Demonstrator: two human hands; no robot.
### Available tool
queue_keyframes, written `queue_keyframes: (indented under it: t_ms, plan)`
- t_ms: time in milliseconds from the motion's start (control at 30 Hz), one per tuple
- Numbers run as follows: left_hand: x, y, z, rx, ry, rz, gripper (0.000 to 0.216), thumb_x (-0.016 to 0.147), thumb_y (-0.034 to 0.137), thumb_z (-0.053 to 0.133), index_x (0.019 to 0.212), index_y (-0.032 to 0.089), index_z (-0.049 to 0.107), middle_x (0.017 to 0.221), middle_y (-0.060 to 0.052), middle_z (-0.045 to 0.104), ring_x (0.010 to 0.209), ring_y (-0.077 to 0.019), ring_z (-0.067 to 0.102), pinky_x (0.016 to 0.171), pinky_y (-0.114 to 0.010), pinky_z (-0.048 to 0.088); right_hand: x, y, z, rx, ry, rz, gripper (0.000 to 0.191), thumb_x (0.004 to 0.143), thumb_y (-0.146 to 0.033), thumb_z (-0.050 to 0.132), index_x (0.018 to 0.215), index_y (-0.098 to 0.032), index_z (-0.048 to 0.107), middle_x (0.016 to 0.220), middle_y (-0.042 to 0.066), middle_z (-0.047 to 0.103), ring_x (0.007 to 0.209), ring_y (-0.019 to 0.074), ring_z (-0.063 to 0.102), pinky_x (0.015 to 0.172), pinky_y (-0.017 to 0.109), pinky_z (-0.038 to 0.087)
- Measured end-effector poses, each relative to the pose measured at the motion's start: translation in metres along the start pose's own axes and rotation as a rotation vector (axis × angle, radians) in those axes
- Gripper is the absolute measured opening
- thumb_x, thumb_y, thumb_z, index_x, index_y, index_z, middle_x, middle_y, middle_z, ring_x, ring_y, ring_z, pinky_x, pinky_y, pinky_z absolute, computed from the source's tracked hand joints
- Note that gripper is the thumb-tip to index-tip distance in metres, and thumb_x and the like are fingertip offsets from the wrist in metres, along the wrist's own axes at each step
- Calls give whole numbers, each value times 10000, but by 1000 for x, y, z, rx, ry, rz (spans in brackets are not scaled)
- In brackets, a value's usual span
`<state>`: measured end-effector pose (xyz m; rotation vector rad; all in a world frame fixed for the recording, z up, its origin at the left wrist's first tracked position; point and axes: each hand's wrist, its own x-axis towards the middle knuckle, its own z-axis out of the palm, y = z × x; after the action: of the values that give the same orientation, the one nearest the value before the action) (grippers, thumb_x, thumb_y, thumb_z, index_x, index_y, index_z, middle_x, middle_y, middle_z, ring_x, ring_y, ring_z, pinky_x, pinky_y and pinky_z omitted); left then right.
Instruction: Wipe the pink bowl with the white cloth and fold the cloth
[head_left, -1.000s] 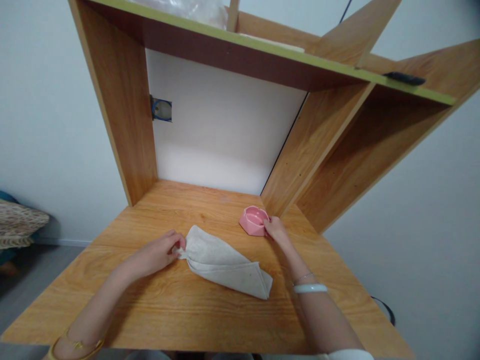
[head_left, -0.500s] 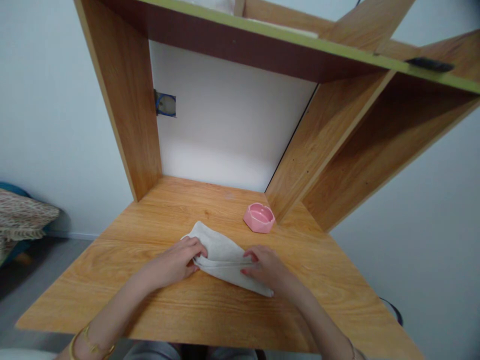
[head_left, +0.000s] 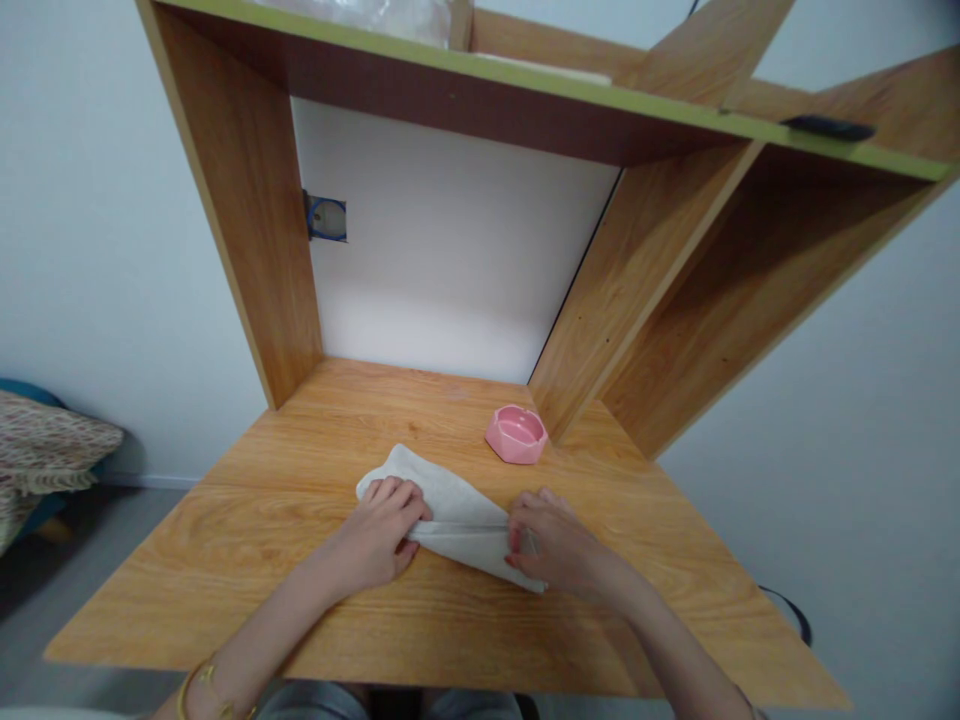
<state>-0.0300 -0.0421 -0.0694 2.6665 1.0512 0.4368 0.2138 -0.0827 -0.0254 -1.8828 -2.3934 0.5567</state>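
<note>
A folded off-white cloth [head_left: 454, 510] lies on the wooden desk [head_left: 315, 470]. My left hand [head_left: 379, 535] rests on the cloth's left end with its fingers curled over the fabric. At the cloth's right end, my right hand [head_left: 551, 545] grips the fabric with bent fingers. Behind the cloth, near the desk's upright panel, a small pink dish [head_left: 516, 433] stands untouched.
Wooden side panels rise on both sides of the desk, and a shelf [head_left: 525, 90] with a green edge spans overhead. A dark flat object [head_left: 825, 128] lies on the shelf's right end. Patterned fabric [head_left: 45, 445] shows at the far left.
My right hand let go of the pink dish and came down onto the cloth's right end. My left hand slid further onto the cloth's left end.
</note>
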Motion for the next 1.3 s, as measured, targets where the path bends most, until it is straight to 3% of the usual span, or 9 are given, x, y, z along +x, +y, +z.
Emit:
queue_keyframes:
  t_ms: [100,167,233,333,500,700,867,1033,1300]
  plan:
    - [-3,2,2,8,35,18,298,660,117,520,938,226,525,1018,-29,479,967,-206,393,869,-353,289,3,-2,0,20,16,-26,317,633,-255,665,931,-201,572,972,30,559,932,202,449,796,323,304]
    - [-3,3,1,3,47,29,269,672,105,499,912,224,523,999,-25,486,964,-200,393,860,-345,290,8,-4,2,36,-54,-32,398,619,-283,679,988,-200,555,919,24,571,883,195,469,786,326,308]
    - [-2,5,0,-3,57,42,235,693,103,481,893,220,517,972,-20,496,953,-192,397,848,-335,292,10,-7,3,35,-111,-41,292,640,-277,657,909,-192,581,822,12,574,822,183,482,778,329,309]
    - [-2,8,-3,4,52,49,185,729,126,461,881,219,511,931,-16,513,908,-184,410,808,-320,305,4,-9,1,22,-46,-88,142,647,-216,615,783,-188,584,854,21,567,877,193,469,805,336,303]
    - [-2,7,-5,94,16,37,230,698,108,470,893,219,521,923,-22,537,888,-192,426,779,-324,306,-18,-7,-6,81,47,-117,178,611,-114,543,767,-201,542,804,-4,573,846,167,486,884,352,288]
    - [-11,-8,-20,248,102,-137,181,718,119,442,833,201,557,898,-42,567,865,-210,454,770,-358,304,-51,0,-8,41,123,-9,170,623,-90,510,729,-211,567,757,-13,596,798,155,525,985,409,175]
    - [-28,-4,-33,167,112,-114,191,731,172,441,870,226,560,931,-17,572,893,-204,464,779,-350,308,-71,13,9,130,91,92,166,646,-135,507,745,-216,614,788,17,622,843,192,534,888,365,317]
    - [-32,11,-26,148,91,-194,262,730,156,431,959,226,537,986,-33,558,924,-216,448,795,-359,304,-69,17,16,265,216,239,130,709,-266,522,756,-217,633,787,43,635,791,208,545,745,317,387]
    - [-43,13,-12,1,-97,-105,257,708,158,485,947,246,520,985,-14,542,927,-198,460,814,-330,308,-76,7,16,152,-19,208,86,657,-197,559,693,-225,631,731,15,619,763,186,527,723,295,361]
